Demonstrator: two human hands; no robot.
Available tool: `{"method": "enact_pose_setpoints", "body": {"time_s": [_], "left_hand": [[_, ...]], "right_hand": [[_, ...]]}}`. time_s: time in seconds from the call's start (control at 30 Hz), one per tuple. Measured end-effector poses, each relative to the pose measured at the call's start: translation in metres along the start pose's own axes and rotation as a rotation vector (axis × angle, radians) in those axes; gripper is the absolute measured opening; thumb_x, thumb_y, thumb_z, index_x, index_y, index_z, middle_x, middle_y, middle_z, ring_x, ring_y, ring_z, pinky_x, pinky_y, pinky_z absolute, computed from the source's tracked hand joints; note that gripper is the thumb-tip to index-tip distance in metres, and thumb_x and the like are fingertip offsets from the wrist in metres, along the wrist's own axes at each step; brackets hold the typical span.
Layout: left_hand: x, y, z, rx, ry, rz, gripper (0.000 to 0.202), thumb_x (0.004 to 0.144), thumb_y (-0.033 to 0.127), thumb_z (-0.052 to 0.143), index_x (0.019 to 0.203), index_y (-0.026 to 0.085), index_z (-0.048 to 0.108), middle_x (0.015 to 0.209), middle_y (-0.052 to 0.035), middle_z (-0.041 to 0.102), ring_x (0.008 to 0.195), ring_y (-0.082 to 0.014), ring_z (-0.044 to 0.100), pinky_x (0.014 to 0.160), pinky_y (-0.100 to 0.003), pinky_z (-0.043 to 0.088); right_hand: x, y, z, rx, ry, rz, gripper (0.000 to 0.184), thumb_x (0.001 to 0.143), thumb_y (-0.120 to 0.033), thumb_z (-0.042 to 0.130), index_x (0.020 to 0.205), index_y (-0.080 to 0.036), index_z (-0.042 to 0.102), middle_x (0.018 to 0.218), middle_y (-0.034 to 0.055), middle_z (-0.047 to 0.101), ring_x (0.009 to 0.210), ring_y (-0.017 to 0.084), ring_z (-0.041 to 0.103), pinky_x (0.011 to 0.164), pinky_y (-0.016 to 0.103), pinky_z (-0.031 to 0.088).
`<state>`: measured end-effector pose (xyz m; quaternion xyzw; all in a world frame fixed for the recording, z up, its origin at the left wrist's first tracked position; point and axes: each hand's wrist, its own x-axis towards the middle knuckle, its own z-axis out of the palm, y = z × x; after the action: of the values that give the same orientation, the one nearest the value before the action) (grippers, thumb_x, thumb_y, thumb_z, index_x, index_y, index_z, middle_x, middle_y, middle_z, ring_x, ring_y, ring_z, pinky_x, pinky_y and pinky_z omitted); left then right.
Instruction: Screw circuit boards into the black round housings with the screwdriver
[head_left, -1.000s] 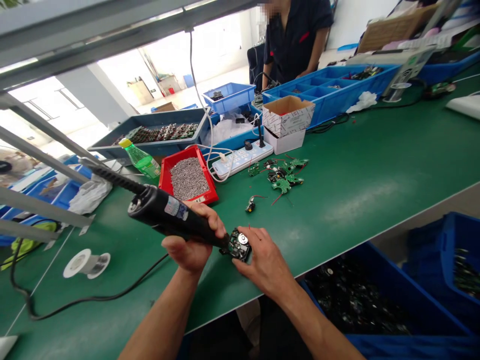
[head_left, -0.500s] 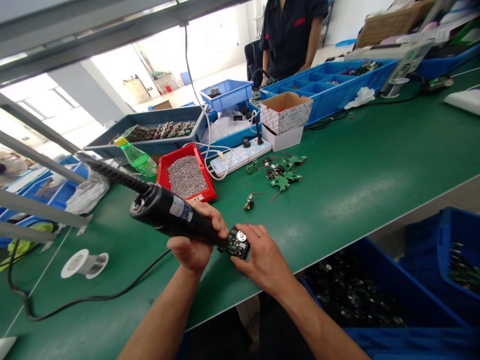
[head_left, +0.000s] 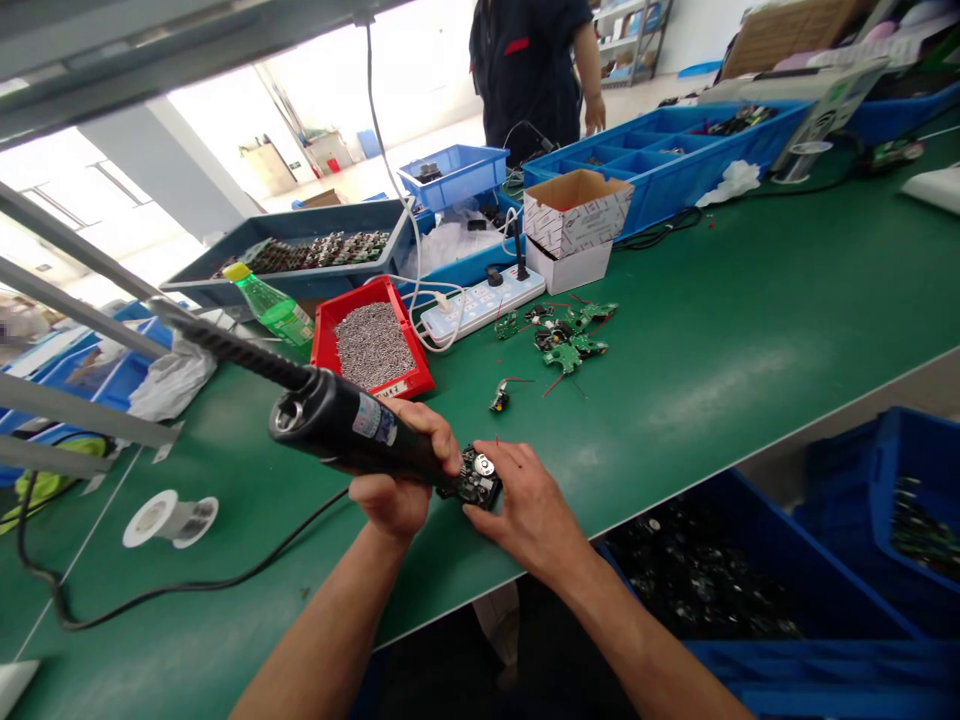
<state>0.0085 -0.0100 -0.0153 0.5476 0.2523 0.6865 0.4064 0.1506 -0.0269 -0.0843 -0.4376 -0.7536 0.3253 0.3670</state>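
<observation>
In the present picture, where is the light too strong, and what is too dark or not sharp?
Head view: the background wall is washed out, and glare pales part of the green tabletop; same view: black parts merge in the shaded blue bin, and detail on the circuit assembly is soft.
</observation>
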Motion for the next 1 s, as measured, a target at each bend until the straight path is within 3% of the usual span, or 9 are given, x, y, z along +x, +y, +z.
{"method": "enact_pose_setpoints", "body": {"time_s": [0.17, 0.37, 0.63, 1.0], "left_hand": [[0.002, 0.002, -0.001, -0.013, -0.006, -0.03, 0.063, 0.071, 0.078, 0.06, 0.09, 0.018, 0.06, 0.065, -0.0004, 0.058, 0.047, -0.0157, 0.059, 0.044, -0.028, 0.05], [0.009, 0.01, 0.001, -0.022, 0.025, 0.0, 0.071, 0.07, 0.086, 0.05, 0.089, 0.018, 0.059, 0.064, -0.0007, 0.058, 0.046, -0.0166, 0.058, 0.043, -0.03, 0.05], [0.005, 0.006, 0.009, -0.01, 0.001, -0.036, 0.07, 0.069, 0.086, 0.05, 0.089, 0.02, 0.058, 0.064, 0.0004, 0.058, 0.047, -0.0158, 0.059, 0.045, -0.029, 0.05], [0.003, -0.001, 0.013, -0.068, -0.011, -0.078, 0.06, 0.067, 0.073, 0.068, 0.086, 0.017, 0.059, 0.063, -0.0006, 0.058, 0.045, -0.016, 0.058, 0.043, -0.028, 0.05]], "right_hand": [[0.0, 0.0, -0.001, -0.004, 0.002, 0.002, 0.059, 0.071, -0.015, 0.072, 0.127, -0.021, 0.052, 0.119, 0.0078, 0.062, 0.11, 0.027, 0.051, 0.098, 0.045, 0.047], [-0.002, 0.001, 0.0, 0.0, 0.011, -0.006, 0.06, 0.072, -0.018, 0.073, 0.127, -0.022, 0.052, 0.12, 0.0078, 0.061, 0.113, 0.028, 0.051, 0.098, 0.045, 0.047], [-0.002, 0.002, 0.0, -0.002, 0.002, 0.007, 0.062, 0.071, -0.017, 0.074, 0.128, -0.022, 0.052, 0.12, 0.0075, 0.061, 0.112, 0.027, 0.051, 0.098, 0.044, 0.047], [-0.001, 0.001, 0.0, 0.003, 0.009, 0.007, 0.058, 0.071, -0.015, 0.071, 0.126, -0.021, 0.052, 0.117, 0.0073, 0.062, 0.108, 0.027, 0.052, 0.095, 0.044, 0.048]]}}
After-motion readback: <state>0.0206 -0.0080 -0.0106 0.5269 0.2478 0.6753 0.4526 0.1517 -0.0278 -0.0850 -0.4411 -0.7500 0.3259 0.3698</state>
